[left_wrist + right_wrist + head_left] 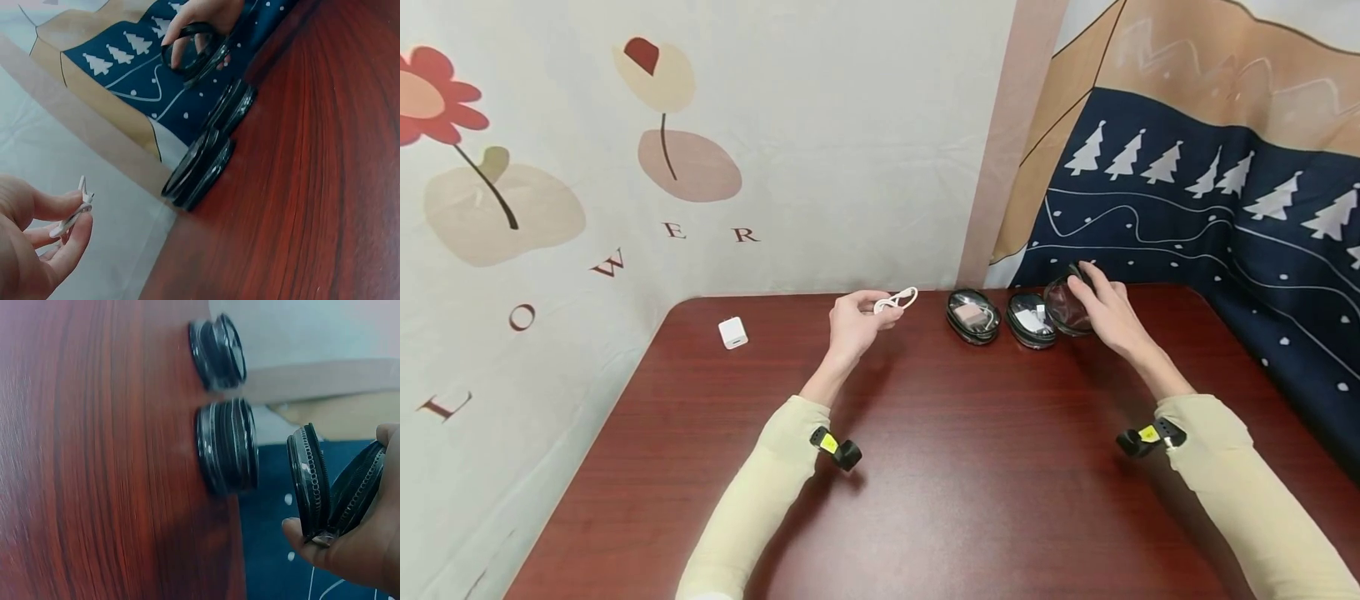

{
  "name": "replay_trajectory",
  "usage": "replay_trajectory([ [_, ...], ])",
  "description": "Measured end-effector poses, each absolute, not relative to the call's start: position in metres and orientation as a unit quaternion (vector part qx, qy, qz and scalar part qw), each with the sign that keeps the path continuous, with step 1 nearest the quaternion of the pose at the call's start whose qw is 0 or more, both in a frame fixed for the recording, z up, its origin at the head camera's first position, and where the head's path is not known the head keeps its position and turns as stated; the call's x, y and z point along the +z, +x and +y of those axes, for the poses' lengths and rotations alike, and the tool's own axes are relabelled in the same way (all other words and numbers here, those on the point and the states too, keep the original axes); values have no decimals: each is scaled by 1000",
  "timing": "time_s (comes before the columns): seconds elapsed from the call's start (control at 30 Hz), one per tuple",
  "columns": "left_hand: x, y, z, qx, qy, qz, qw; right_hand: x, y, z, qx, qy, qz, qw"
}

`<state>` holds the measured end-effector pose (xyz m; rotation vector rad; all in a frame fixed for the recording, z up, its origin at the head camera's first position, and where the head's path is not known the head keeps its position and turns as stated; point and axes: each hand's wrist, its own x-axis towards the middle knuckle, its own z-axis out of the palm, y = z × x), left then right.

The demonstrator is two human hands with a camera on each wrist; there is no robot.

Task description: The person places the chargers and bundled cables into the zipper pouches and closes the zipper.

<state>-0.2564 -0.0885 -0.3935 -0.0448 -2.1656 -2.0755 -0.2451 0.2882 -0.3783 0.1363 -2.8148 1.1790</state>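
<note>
A coiled white cable (897, 300) is pinched between the thumb and fingers of my left hand (855, 323), raised over the table's back edge. In the left wrist view the small white loop (78, 212) shows at the fingertips. My right hand (1108, 312) holds an unzipped clear case with black trim (1067, 307); in the right wrist view its two zippered halves (307, 481) stand spread apart in a V. Left of it, two closed oval cases sit on the table: one (1032, 321) with a white item inside, the other (973, 317) with a pinkish item and cable.
A white charger block (733, 332) lies at the table's back left. The dark red wooden table (955, 467) reaches back to a wall cloth (850, 150) with printed flowers; a navy cloth with white trees (1157, 208) hangs at the right.
</note>
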Motion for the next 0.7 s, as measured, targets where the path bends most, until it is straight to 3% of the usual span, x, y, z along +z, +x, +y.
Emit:
replay_trajectory([
  [0.7,-373,-226,-67,-624,-83,-776,44,-368,-227,230,414,126,-900,44],
])
